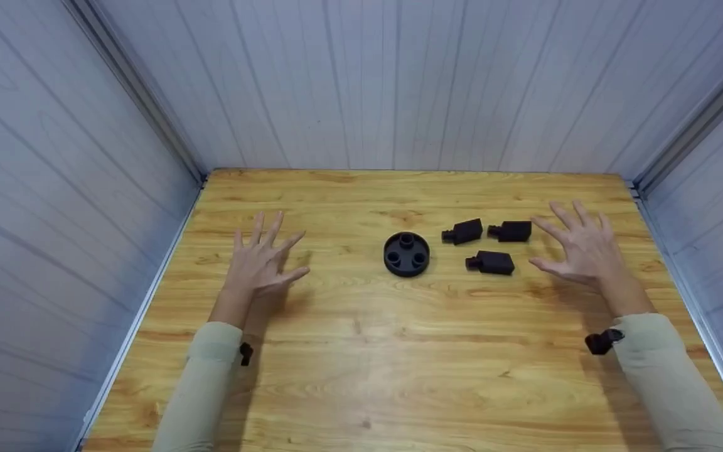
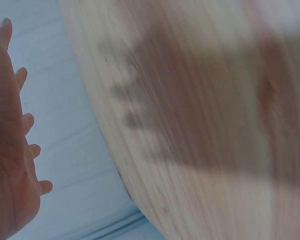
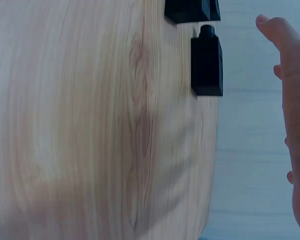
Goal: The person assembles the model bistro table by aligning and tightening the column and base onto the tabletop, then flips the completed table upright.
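Observation:
My left hand (image 1: 258, 263) is spread with straight fingers over the left part of the table, holding nothing. On the right, my right hand (image 1: 584, 251) is likewise spread and holds nothing. Between them lies a round black holder (image 1: 406, 266) with a rim and three round sockets. Right of it lie three black rectangular pieces with narrow necks pointing left: one (image 1: 467, 231) nearest the holder, one (image 1: 514, 231) at the back right, one (image 1: 494, 263) in front. The right hand is nearest the back right piece. In the right wrist view, a black piece (image 3: 207, 67) shows near the spread hand (image 3: 296, 110).
The wood-grain table (image 1: 361, 364) is bounded by a pale panel wall (image 1: 361, 88) at the back and panels on both sides. A small black device (image 1: 604, 341) sits on the right sleeve, another (image 1: 246, 353) on the left.

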`<move>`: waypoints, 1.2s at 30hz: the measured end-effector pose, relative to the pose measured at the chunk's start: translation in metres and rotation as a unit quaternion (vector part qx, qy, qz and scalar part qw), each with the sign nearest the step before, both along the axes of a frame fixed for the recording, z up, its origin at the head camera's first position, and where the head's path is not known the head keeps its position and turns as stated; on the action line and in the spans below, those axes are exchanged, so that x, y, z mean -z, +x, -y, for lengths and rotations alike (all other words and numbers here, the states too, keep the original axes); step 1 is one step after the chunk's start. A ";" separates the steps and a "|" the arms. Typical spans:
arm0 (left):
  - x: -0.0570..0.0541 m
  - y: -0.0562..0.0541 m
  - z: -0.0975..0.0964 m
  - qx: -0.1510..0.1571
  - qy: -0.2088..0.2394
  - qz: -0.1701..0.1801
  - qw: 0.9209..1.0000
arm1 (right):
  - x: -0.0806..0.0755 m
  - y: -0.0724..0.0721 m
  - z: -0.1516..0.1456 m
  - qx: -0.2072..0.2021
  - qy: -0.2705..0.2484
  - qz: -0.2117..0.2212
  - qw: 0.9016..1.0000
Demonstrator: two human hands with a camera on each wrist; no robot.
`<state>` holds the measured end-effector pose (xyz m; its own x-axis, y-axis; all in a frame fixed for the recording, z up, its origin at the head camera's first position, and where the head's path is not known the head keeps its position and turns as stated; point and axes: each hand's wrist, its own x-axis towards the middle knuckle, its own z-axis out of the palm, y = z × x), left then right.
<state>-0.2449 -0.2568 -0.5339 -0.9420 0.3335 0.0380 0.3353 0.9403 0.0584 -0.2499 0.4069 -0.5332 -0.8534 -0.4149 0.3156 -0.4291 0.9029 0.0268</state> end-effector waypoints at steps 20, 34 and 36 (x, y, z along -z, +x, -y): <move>0.006 -0.016 -0.045 0.030 0.033 0.007 0.999 | -0.001 -0.012 0.060 -0.115 0.002 -0.056 0.992; 0.007 -0.024 -0.070 0.039 0.094 0.039 0.994 | -0.005 -0.011 0.091 -0.127 -0.011 -0.036 0.991; 0.007 -0.025 -0.074 0.040 0.107 0.042 0.993 | -0.005 -0.012 0.096 -0.136 -0.015 -0.044 0.990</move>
<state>-0.2697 -0.1831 -0.5404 -0.9156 0.4002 0.0392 0.3942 0.8740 0.2840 -0.2617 0.3111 -0.5279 -0.6800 -0.6147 0.3996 -0.6538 0.7550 0.0489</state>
